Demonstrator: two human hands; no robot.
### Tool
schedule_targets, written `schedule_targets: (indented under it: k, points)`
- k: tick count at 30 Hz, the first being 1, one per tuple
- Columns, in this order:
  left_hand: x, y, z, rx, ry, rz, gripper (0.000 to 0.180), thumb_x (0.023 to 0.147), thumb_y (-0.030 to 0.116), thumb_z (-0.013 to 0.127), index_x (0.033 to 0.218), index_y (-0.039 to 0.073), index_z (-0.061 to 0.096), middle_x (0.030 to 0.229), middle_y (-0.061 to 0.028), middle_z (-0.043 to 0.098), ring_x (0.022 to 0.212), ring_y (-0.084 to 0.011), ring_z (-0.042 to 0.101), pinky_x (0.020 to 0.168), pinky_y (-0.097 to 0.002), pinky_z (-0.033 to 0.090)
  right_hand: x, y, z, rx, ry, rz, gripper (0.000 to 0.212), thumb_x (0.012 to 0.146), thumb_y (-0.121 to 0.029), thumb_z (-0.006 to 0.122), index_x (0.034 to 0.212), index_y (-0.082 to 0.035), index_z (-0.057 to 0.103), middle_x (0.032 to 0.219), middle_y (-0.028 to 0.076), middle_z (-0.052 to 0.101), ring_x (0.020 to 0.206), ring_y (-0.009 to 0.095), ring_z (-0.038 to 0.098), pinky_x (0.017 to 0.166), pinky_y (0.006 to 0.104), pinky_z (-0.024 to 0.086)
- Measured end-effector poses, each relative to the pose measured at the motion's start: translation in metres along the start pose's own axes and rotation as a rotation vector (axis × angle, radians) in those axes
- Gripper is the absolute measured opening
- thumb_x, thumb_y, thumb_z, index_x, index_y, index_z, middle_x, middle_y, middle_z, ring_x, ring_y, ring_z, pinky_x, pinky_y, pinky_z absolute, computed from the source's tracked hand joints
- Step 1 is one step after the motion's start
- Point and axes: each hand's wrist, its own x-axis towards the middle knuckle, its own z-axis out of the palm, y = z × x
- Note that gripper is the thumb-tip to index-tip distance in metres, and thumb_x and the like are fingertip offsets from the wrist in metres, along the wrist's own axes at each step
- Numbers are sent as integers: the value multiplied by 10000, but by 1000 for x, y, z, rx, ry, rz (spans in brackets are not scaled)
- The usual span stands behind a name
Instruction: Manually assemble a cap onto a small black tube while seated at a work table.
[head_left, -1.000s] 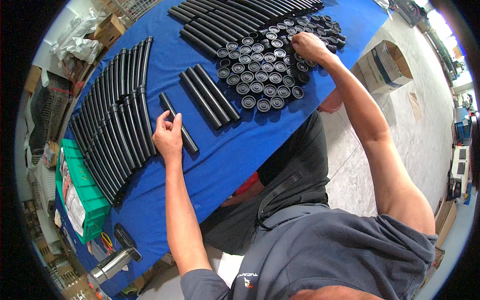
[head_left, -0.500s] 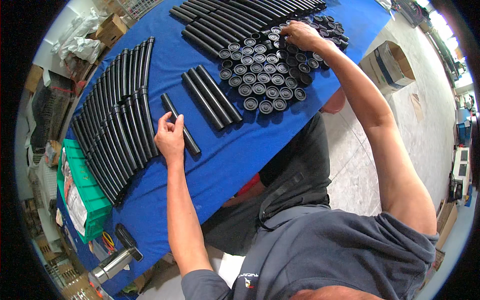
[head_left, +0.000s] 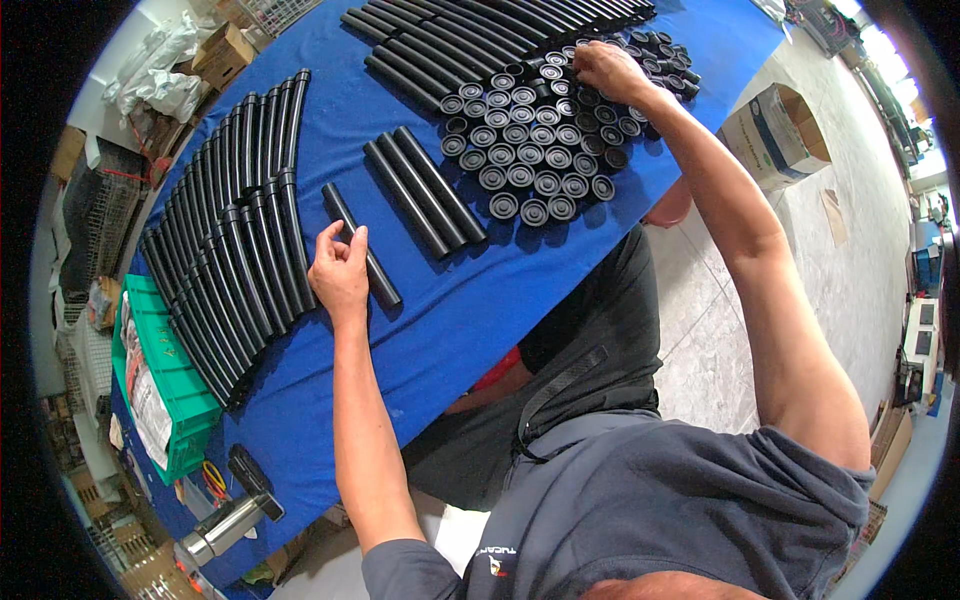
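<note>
A single short black tube [head_left: 381,282] lies slanted on the blue cloth, and my left hand [head_left: 340,277] has its thumb and fingertips closed about its middle. My right hand [head_left: 612,72] reaches to the far side of a spread of round black caps [head_left: 533,155]. Its fingers are drawn together and point down among them, and what they hold is hidden. Most caps stand with their ringed faces up. Between the caps and the single tube lie three loose black tubes [head_left: 418,193], side by side.
Rows of joined black tubes [head_left: 235,240] lie at the left, with more tubes [head_left: 450,45] along the far side. A green crate [head_left: 185,400] and a metal clamp-like tool [head_left: 225,528] are at the near left. A cardboard box [head_left: 770,140] stands on the floor at right.
My right hand has shifted slightly to the right among the caps. My left hand and the tube by it stay in place.
</note>
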Motion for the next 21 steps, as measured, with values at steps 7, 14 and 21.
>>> schedule_targets:
  k: [7,14,21]
  points:
    - [0,1,2,-13,3,14,350,839,251,755,1079,9,676,613,12,517,568,-72,473,532,-257,397,13,-8,-13,-176,-212,69,260,793,-181,631,1036,-93,657,970,143,651,1017,339,610,889,433,482]
    - [-1,1,0,-8,6,5,362,842,261,753,1090,10,674,606,12,517,564,-75,468,538,-268,399,28,-60,-16,-82,-196,-74,357,814,-190,648,1163,-118,652,1080,146,630,1075,331,593,918,426,492]
    - [-1,1,0,-10,4,-11,370,840,269,753,1099,17,675,611,10,518,573,-74,475,551,-261,402,26,-64,-8,-86,-230,-75,246,780,-152,668,1012,-72,657,988,151,636,1009,337,606,882,445,486]
